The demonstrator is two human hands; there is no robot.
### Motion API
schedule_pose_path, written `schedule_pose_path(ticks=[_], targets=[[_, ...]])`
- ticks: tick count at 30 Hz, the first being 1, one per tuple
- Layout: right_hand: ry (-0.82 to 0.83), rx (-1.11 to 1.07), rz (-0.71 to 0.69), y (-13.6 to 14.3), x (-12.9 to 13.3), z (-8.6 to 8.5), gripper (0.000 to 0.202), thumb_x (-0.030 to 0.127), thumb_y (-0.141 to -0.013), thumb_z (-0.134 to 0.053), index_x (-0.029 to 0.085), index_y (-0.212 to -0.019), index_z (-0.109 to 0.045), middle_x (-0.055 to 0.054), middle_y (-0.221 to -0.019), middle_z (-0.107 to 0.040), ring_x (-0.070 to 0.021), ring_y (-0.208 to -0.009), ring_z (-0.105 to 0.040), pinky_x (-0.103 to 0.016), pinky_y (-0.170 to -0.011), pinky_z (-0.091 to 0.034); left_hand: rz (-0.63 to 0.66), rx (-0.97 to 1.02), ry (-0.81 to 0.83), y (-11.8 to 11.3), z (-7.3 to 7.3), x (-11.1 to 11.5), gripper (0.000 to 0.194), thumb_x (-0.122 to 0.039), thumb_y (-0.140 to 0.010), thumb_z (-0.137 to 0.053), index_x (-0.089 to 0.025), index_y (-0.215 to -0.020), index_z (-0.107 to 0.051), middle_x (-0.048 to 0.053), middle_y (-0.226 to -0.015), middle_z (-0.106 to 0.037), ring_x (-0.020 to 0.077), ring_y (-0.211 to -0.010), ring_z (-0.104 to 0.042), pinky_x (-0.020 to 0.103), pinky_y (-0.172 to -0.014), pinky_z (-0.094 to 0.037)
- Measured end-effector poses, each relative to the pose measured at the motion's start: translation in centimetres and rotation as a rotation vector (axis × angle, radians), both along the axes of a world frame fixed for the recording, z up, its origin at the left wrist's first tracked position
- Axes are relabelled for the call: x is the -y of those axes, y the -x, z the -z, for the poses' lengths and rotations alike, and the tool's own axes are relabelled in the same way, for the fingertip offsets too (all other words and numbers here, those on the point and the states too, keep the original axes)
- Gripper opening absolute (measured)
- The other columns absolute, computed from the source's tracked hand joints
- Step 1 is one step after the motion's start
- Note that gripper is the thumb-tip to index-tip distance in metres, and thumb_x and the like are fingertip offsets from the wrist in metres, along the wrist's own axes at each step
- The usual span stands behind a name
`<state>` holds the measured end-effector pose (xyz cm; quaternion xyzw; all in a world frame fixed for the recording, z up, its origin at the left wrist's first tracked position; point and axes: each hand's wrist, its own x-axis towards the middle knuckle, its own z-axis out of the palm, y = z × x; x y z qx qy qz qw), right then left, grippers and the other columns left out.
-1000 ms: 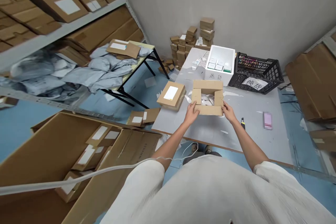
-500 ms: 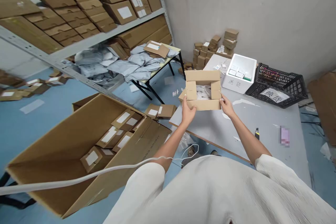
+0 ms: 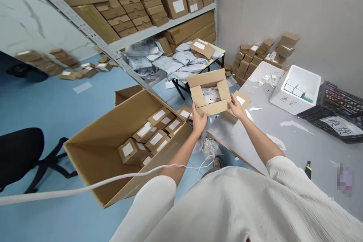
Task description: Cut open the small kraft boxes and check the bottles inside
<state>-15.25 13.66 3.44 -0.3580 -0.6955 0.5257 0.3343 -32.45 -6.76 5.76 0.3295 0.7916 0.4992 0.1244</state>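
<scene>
Cardboard open-flap box (image 3: 211, 92) looks light; I see left hand (image 3: 199, 121) and right hand (image 3: 236, 107) fingers clamping its near corners.

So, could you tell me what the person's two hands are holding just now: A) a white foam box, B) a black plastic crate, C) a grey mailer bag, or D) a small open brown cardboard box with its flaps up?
D: the left hand and right hand grip the near edge of the small open brown cardboard box, held up off the grey table.

Handwritten "换货" on paper sign on black crate (image 3: 334, 109), handwritten characters on white foam box (image 3: 295, 94), illegible
</scene>
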Motion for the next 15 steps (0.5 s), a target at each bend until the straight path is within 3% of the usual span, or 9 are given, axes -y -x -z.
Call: schedule_pose_path(ticks=[3,5,9,12,15], targets=[[0.046,0.047,0.025,1.2,-0.2,1.6,0.091,0.062,-0.097,-0.060,0.025,-0.176,-0.035,-0.014,-0.175,-0.045,-0.0340,-0.157,-0.049,-0.055,-0.132,-0.038,-0.016,0.018,0.056,1.0,1.0,-0.1,0.097,-0.024,-0.089,-0.070,-0.020,-0.175,-0.024,0.018,-0.184,-0.022,0.0344,-0.173,-0.019,0.053,-0.141,-0.021],[0.031,0.137,0.047,0.4,0.0,3.0,0.087,0.061,-0.097,-0.060,0.025,-0.173,-0.040,-0.014,-0.177,-0.041,-0.0356,-0.158,-0.047,-0.057,-0.133,-0.037,-0.004,0.025,0.098,0.8,1.9,-0.3,0.091,-0.026,-0.090,-0.070,-0.021,-0.172,-0.030,0.018,-0.185,-0.019,0.0366,-0.173,-0.016,0.056,-0.141,-0.020],[-0.035,0.327,0.046,-3.7,0.3,5.8,0.066,0.055,-0.097,-0.058,0.026,-0.157,-0.062,-0.013,-0.166,-0.055,-0.0347,-0.159,-0.043,-0.057,-0.135,-0.034,0.140,0.069,0.125,-0.3,3.9,-1.0,0.078,-0.029,-0.091,-0.071,-0.024,-0.164,-0.045,0.017,-0.179,-0.031,0.0378,-0.172,-0.021,0.057,-0.140,-0.021],[-0.075,0.491,0.061,-6.7,0.5,7.2,0.058,0.045,-0.097,-0.057,0.022,-0.149,-0.068,-0.014,-0.161,-0.060,-0.0368,-0.157,-0.046,-0.061,-0.134,-0.033,0.264,0.124,0.125,-1.1,5.4,-1.9,0.073,-0.031,-0.092,-0.072,-0.024,-0.161,-0.049,0.018,-0.174,-0.038,0.0387,-0.169,-0.027,0.060,-0.139,-0.024],[-0.096,0.657,0.046,-8.5,0.8,7.8,0.058,0.036,-0.094,-0.057,0.021,-0.148,-0.068,-0.016,-0.165,-0.056,-0.0398,-0.156,-0.044,-0.066,-0.131,-0.034,0.379,0.147,0.133,-2.0,6.6,-3.1,0.073,-0.030,-0.091,-0.071,-0.023,-0.160,-0.051,0.019,-0.172,-0.041,0.0393,-0.167,-0.031,0.061,-0.138,-0.026]])
